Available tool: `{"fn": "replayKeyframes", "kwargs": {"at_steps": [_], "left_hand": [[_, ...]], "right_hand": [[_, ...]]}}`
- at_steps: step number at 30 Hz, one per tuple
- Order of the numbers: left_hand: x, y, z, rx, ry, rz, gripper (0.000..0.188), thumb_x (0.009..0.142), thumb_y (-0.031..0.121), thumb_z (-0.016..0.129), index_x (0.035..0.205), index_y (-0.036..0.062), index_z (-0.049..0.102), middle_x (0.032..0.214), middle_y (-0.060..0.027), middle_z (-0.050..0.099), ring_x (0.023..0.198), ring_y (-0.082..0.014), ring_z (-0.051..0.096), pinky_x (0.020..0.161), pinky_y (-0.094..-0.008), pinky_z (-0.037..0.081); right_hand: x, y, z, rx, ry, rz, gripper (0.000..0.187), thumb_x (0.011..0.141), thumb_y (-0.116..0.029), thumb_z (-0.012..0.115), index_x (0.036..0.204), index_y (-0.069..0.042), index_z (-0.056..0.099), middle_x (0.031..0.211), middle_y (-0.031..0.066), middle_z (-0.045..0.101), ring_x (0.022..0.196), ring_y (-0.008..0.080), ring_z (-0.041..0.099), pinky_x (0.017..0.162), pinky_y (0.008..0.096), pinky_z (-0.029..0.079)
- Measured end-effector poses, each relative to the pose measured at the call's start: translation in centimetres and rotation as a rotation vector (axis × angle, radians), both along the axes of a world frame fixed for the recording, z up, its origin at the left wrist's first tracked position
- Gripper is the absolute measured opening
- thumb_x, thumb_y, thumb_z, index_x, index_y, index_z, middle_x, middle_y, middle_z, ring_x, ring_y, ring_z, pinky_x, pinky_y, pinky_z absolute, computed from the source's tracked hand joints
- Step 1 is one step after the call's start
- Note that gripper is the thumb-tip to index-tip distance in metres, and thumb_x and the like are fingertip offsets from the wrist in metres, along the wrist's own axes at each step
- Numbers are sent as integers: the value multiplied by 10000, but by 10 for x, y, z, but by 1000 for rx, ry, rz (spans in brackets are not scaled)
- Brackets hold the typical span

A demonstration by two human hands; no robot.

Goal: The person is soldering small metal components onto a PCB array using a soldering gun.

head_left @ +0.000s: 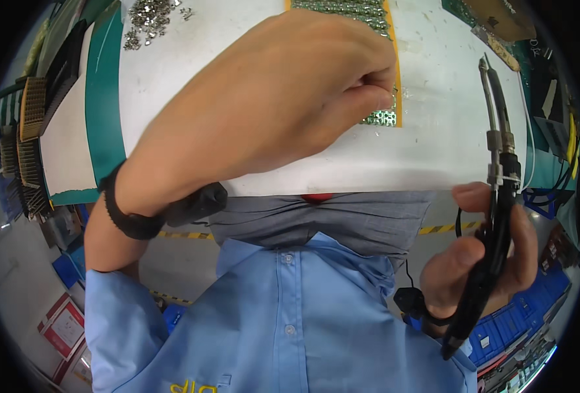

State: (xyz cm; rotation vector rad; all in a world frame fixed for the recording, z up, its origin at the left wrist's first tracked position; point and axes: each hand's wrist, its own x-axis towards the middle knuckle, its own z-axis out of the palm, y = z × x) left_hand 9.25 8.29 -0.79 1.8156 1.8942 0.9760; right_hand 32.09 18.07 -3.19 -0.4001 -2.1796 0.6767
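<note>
My left hand reaches across the white work surface, over a panel of small green circuit boards with yellow edge strips. Its fingers are curled and pinched together at the panel. Whatever lies between the fingertips is hidden. At the right, off the near edge of the table, my right hand grips a black soldering iron with a thin feed tube alongside. The iron's metal tip points away from me, over the table's right part, apart from the panel. A black band circles each wrist.
A heap of small silvery metal parts lies at the far left of the white sheet. Stacked racks stand beyond the left edge. A brown-handled tool lies at the far right, near black equipment and cables.
</note>
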Motion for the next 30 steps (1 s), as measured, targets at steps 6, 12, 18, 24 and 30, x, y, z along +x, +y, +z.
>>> {"fn": "replayKeyframes", "kwargs": {"at_steps": [6,12,18,24,30], "left_hand": [[-2,10,7,-174,130,-69,106,824,70,671,829,-5,596,698,-103,517,610,-242,499,591,-337,432],[-9,12,5,-55,299,-191,128,876,78,624,815,-26,580,639,-114,505,573,-255,506,574,-335,448],[-7,11,2,-48,296,-259,124,868,80,629,819,-24,583,649,-115,508,581,-260,506,577,-339,448],[-6,10,-2,-51,273,-307,121,859,83,634,823,-22,586,658,-116,512,588,-265,507,580,-342,447],[-6,9,-5,-60,243,-341,119,850,85,639,827,-20,589,668,-118,515,596,-270,507,583,-346,446]], "right_hand": [[25,20,-4,24,-14,117,581,1010,-533,352,1230,3,401,804,163,592,691,213,586,661,341,514],[39,24,-3,-3,0,237,630,999,-561,339,1269,4,411,834,197,633,740,248,624,688,365,539],[35,30,12,-258,-96,514,551,983,-507,468,1281,-44,458,919,236,659,828,279,647,720,398,541],[30,25,10,-190,-111,377,661,817,-600,679,1280,-160,509,728,127,636,591,268,604,502,362,451],[34,32,19,-279,-182,521,504,987,-497,469,1260,-73,466,900,222,669,851,286,656,755,424,533]]}}
